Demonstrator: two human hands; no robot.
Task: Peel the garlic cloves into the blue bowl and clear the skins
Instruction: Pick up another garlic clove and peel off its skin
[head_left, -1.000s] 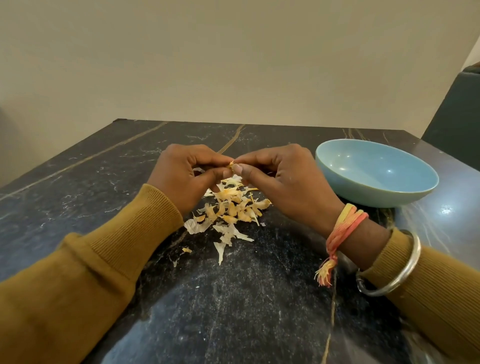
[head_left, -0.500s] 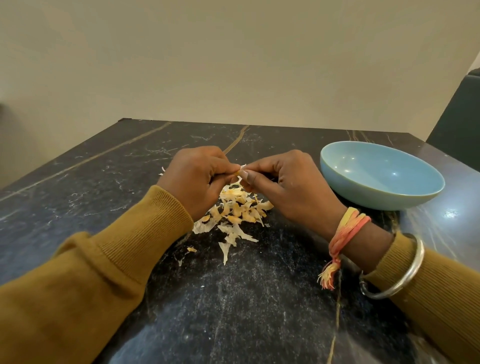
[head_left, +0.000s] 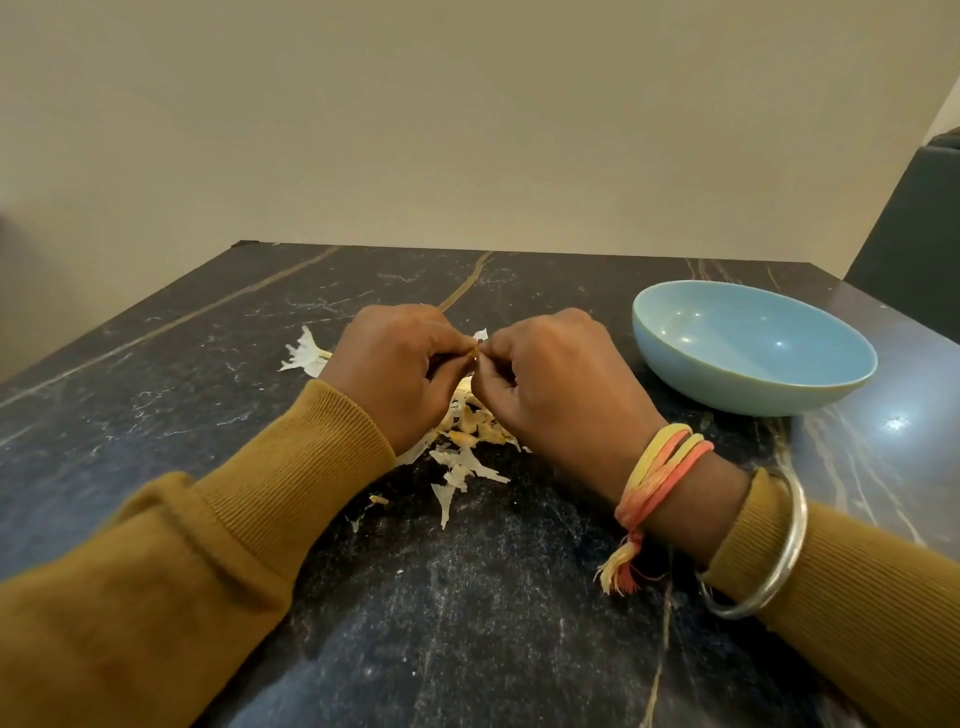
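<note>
left hand and right hand are both pinching a garlic clove with curled fingertips, peeling it over the skins pile, blue bowl sitting empty at 2 o'clock of them, so next it's probably needing a short drop over there

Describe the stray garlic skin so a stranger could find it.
On the dark table, look just left of the left hand. The stray skin lies alone there, white and fan-shaped, apart from the yellowish pile.
</note>
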